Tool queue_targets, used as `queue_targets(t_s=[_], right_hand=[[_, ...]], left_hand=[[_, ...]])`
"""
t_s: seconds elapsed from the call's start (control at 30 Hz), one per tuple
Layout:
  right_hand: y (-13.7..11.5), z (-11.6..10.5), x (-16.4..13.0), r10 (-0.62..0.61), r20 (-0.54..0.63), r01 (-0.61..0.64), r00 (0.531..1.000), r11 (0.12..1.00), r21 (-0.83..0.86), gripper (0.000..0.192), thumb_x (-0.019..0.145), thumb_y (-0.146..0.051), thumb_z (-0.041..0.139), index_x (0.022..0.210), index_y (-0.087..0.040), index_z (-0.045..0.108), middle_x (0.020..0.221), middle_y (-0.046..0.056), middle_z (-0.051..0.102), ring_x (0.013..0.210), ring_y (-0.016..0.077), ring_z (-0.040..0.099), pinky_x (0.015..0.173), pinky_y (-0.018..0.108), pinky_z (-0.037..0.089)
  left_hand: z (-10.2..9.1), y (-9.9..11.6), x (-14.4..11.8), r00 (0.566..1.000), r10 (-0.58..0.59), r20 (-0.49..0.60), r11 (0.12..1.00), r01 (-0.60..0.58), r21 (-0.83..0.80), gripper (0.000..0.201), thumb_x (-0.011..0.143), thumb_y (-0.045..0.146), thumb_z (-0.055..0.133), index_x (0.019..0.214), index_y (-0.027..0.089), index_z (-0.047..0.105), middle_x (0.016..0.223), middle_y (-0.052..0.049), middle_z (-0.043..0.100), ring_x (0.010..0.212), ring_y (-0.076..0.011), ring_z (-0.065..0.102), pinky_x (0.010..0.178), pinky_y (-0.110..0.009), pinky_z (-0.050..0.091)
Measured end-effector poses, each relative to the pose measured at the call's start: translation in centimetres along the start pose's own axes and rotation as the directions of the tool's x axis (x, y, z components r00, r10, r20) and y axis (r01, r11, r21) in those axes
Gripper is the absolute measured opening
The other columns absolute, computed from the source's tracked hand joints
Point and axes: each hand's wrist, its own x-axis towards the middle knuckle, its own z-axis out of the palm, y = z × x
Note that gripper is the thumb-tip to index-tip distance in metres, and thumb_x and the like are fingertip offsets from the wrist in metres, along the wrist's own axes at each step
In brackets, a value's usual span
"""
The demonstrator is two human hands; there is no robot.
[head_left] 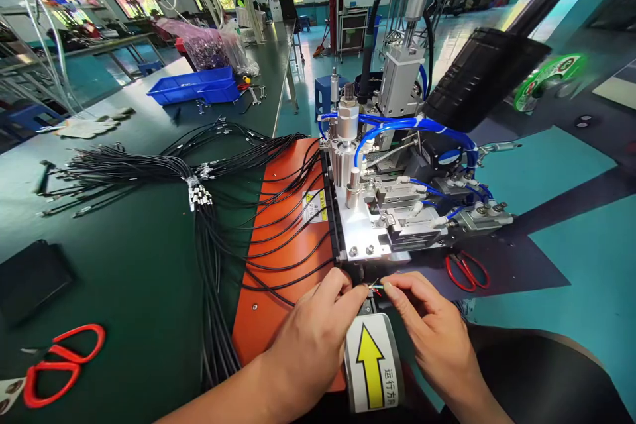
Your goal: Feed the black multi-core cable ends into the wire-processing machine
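Note:
Just in front of the metal machine (360, 228), both my hands meet at the stripped end of a cable, where thin coloured wires (378, 287) stick out. My left hand (322, 328) is closed, thumb and index finger pinching the cable's end. My right hand (437, 328) pinches the wire tips between thumb and index finger. Beneath them lies a white plate with a yellow arrow (370, 361). Several black cables (293, 265) run across the orange panel (271, 321) to the machine's edge. The fingers partly hide the wires' ends.
A bundle of black cables (134, 162) lies on the green table at left. Red-handled scissors (64, 366) rest at lower left, another red-handled pair (466, 271) right of the machine. A blue bin (196, 87) stands farther back. A black cylinder (484, 76) overhangs the machine.

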Motion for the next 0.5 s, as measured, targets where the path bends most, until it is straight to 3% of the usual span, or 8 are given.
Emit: queue_targets(t_s=[0.17,0.37,0.5], right_hand=[[1.1,-0.3,-0.1,-0.004,-0.023,0.005,1.0,0.999,0.035,0.028,0.091,-0.047,0.063,0.105,-0.025,0.071,0.101,0.001,0.065,0.092,0.0156,0.063,0.08,0.024,0.049],[1.1,-0.2,-0.8,-0.259,-0.113,0.236,0.959,0.954,-0.186,0.014,0.093,-0.035,0.063,0.103,-0.03,0.073,0.103,-0.001,0.065,0.096,0.0115,0.063,0.083,0.017,0.047],[0.7,0.0,-0.4,-0.299,-0.113,0.271,0.948,0.939,-0.213,0.013,0.094,-0.033,0.062,0.101,-0.031,0.073,0.101,-0.001,0.064,0.093,0.0109,0.063,0.079,0.016,0.048]], left_hand=[[-0.1,0.1,0.0,1.0,0.008,-0.006,1.0,-0.008,0.003,0.035,0.093,0.008,0.045,0.124,0.02,0.057,0.101,-0.008,0.051,0.085,-0.0195,0.054,0.073,-0.035,0.056],[0.0,0.0,-0.1,1.0,0.008,-0.005,1.0,-0.008,-0.001,0.035,0.094,0.009,0.045,0.124,0.02,0.057,0.099,-0.008,0.051,0.085,-0.0192,0.054,0.073,-0.035,0.056],[0.1,0.0,-0.1,1.0,0.021,-0.015,1.0,-0.021,-0.008,0.035,0.093,0.008,0.045,0.124,0.02,0.057,0.1,-0.008,0.051,0.085,-0.0193,0.054,0.072,-0.035,0.056]])
